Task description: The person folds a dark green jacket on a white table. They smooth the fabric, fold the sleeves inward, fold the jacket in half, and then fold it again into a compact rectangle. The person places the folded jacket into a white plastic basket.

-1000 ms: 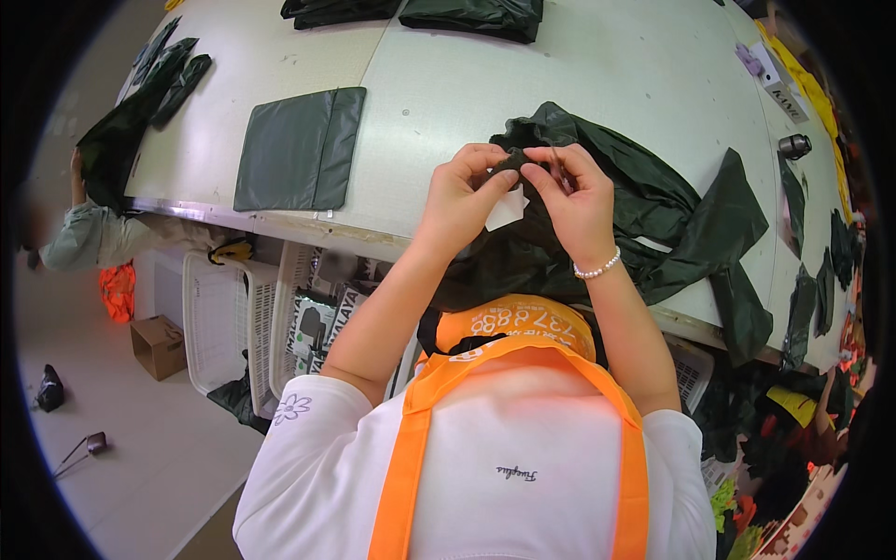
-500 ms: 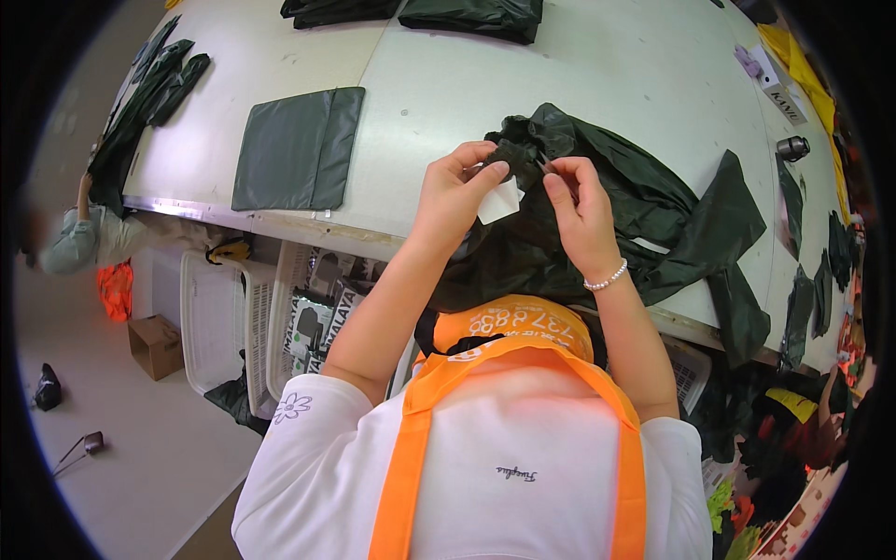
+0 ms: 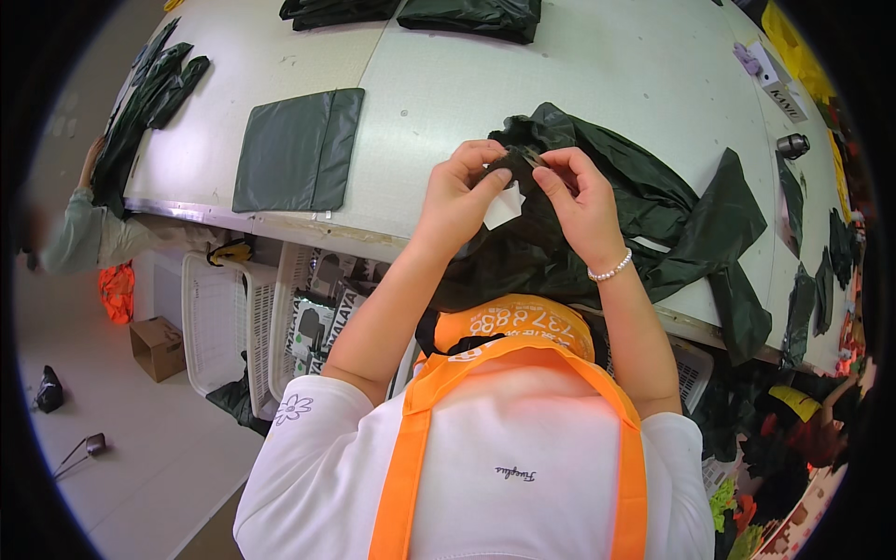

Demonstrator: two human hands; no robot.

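A dark green, shiny garment (image 3: pixel 635 187) lies crumpled on the table and hangs over its near edge. My left hand (image 3: pixel 459 191) is closed on a bunched dark edge of this garment, thumb on top. From under that thumb a small white label (image 3: pixel 504 206) sticks out. Close by on the right, my right hand (image 3: pixel 581 191) is closed in a pinch at the same bunched edge. Something small and greyish shows at its fingertips, too small to name. Left of my hands a folded dark green garment (image 3: pixel 297 149) lies flat.
More folded dark garments (image 3: pixel 471 17) lie at the far edge. White plastic baskets (image 3: pixel 217 327) stand below the table's left side. A person's arm (image 3: pixel 86 173) reaches to dark garments at the far left. A white box (image 3: pixel 777 86) and a black cylinder (image 3: pixel 793 147) sit at the right.
My right hand has moved slightly left and up, its fingertips closer to my left hand. The white label has shifted a little to the right.
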